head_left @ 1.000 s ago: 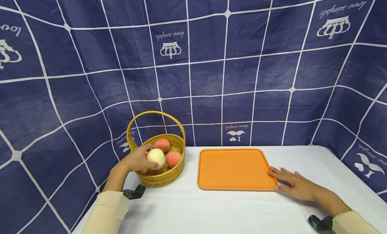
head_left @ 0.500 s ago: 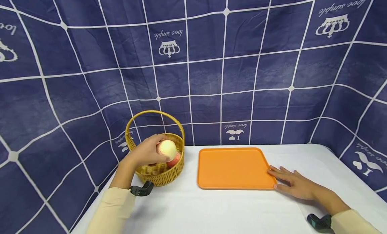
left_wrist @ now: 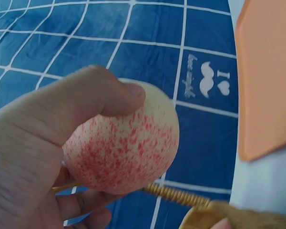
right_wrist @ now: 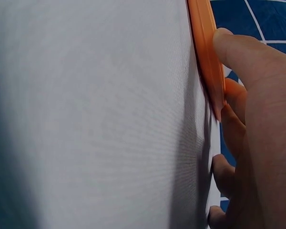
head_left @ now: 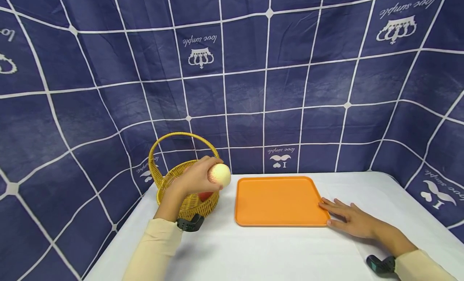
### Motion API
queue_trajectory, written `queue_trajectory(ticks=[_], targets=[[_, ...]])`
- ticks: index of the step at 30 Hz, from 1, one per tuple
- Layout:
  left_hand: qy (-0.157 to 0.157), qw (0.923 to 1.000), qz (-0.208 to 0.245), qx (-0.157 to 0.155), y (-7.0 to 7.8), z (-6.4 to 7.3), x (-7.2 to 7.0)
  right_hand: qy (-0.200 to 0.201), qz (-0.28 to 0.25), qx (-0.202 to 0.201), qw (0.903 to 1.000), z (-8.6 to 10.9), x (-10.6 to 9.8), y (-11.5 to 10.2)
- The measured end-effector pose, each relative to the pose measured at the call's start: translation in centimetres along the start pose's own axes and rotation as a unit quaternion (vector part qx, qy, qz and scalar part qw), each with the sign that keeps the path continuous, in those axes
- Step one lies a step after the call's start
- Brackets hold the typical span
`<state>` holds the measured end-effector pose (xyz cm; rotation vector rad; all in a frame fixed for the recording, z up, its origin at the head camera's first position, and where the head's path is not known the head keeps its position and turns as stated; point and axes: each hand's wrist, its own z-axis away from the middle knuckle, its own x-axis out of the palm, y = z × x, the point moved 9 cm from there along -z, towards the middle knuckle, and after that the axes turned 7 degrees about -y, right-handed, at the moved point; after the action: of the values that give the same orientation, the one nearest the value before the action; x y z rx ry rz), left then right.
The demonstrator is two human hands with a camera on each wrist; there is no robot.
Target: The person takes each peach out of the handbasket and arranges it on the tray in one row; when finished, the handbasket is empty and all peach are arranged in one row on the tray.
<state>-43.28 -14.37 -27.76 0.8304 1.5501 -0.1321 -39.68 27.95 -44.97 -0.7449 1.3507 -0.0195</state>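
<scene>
Hands busy over a white cloth-covered desk (head_left: pixel 275 252): the right hand (head_left: pixel 353 219) spreads, touching the right edge of a smooth orange tray (head_left: pixel 279 200). Near the desk's far left corner stands a woven wicker basket (head_left: pixel 208 207); above its right rim, the left hand (head_left: pixel 195 178) pinches a round, red-speckled peach (head_left: pixel 220 175), one out already. Red fruit (head_left: pixel 205 196) left inside suggests early progress.

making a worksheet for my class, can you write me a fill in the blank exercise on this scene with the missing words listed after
1. The left hand grips a round, cream, red-speckled peach; the number of hands on it is ____.
2. The right hand touches a flat, smooth, rectangular tray coloured ____.
3. In the head view, the round, yellow-brown wicker basket stands to the ____ of the tray.

Missing words: one; orange; left.
</scene>
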Motion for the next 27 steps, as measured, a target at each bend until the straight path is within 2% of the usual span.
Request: queue_trajectory(ticks=[5,10,16,22,27], targets=[[0.002,1.0,0.001,-0.008,0.8,-1.5,1.2,-0.005,-0.008,0.004,0.9999,0.0,0.2,0.0],[0.0,0.9996,-0.02,-0.019,1.3,-3.3,2.7,0.001,-0.004,-0.001,1.0,0.0,0.1,0.1],[-0.013,0.9988,-0.024,-0.041,0.9,-5.3,4.9,0.005,-0.011,-0.004,0.9999,0.1,0.1,0.3],[-0.022,0.9957,-0.064,-0.062,0.1,-7.0,7.0,0.002,-0.007,-0.003,1.0,0.0,0.2,0.3],[-0.045,0.9909,-0.09,-0.089,-0.6,-8.2,8.7,0.012,-0.013,-0.009,0.9998,0.2,0.0,0.1]])
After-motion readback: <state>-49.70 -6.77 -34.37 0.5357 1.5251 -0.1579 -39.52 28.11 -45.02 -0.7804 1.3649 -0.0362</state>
